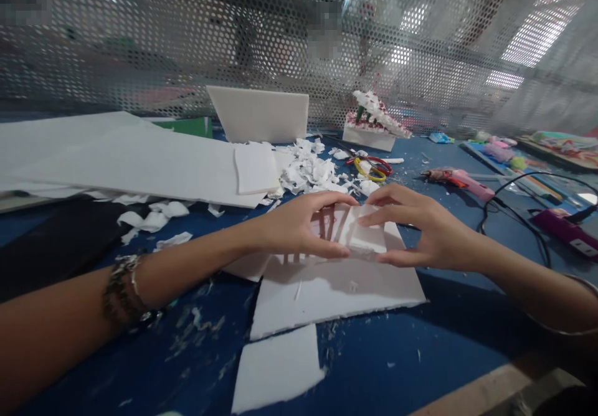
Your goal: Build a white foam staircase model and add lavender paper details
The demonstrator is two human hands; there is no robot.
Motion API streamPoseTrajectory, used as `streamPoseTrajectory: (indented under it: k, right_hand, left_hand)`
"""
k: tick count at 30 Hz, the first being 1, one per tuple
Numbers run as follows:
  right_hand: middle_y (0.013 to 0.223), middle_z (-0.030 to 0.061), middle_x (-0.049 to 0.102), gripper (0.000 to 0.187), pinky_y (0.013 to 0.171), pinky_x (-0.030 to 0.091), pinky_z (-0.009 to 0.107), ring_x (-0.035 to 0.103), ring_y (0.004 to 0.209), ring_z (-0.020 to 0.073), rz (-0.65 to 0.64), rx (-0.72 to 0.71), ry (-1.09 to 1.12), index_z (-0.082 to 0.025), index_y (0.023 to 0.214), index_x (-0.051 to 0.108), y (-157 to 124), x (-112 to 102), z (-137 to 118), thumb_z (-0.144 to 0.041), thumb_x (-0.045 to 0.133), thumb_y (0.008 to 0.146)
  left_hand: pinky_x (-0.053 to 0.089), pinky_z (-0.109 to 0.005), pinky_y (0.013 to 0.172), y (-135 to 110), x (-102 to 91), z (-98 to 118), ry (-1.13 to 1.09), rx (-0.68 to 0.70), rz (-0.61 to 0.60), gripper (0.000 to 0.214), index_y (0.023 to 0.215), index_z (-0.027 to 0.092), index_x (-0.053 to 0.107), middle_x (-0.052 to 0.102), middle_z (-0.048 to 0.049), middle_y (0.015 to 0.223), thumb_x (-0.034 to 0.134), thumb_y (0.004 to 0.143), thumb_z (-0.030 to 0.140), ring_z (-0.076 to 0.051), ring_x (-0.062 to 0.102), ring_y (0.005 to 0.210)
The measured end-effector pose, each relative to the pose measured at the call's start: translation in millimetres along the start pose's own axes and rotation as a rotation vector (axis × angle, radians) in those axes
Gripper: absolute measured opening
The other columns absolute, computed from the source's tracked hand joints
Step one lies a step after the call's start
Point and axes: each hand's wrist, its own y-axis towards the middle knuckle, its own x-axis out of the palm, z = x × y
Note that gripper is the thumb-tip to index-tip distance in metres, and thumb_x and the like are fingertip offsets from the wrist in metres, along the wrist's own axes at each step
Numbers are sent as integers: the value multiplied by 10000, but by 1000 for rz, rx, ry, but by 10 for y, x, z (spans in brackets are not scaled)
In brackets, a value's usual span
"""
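A small white construction of foam-board pieces [367, 236] stands on a flat white foam board [336, 294], with thin slats at its left side. My left hand [303, 226] curves round the left of it, thumb and fingers against the pieces. From the other side my right hand [423, 229] grips the right end, fingertips on top and thumb low at the front edge. My fingers partly hide how the pieces join. A loose white board offcut [278, 369] lies in front of the flat board.
Paper scraps [311, 170] and scissors [371, 168] lie behind my hands. Large white sheets [116, 157] spread left. An upright board [264, 117] and a decorated white box [371, 132] stand near the mesh screen [177, 48]. A pink glue gun [462, 182] and purple device [567, 232] with cables lie right.
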Motion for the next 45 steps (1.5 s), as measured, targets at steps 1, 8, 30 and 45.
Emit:
streamPoseTrajectory:
  k: [1, 8, 30, 45]
  right_hand:
    - [1078, 98, 526, 335, 836, 448, 333, 511, 977, 170, 3, -1, 2, -189, 1032, 599, 1, 2, 1, -398, 613, 771]
    - [1102, 105, 518, 352, 857, 448, 341, 513, 1008, 180, -6, 5, -29, -201, 1047, 594, -8, -7, -3, -424, 601, 775]
    - [850, -14, 622, 73, 991, 382, 379, 528, 819, 126, 260, -364, -687, -225, 845, 564, 107, 257, -84, -259, 502, 863]
    - [838, -21, 644, 103, 1022, 345, 424, 541, 818, 125, 279, -393, -639, -194, 862, 540, 120, 279, -55, -279, 483, 875]
  left_hand:
    - [472, -282, 740, 1, 0, 4, -3, -6, -2, 727, 1273, 232, 436, 539, -82, 1192, 671, 633, 484, -225, 578, 944]
    - [458, -296, 814, 5, -3, 11, 10, 11, 26, 710, 1261, 242, 450, 522, -76, 1232, 675, 634, 487, -225, 555, 1007]
    - [417, -323, 906, 33, -40, 49, -49, 54, -128, 726, 1293, 238, 393, 499, -74, 1247, 675, 662, 459, -244, 493, 1114]
    - [379, -309, 917, 38, -5, 11, 188, 106, -123, 790, 1364, 207, 307, 434, -96, 1296, 610, 696, 502, -263, 434, 1137]
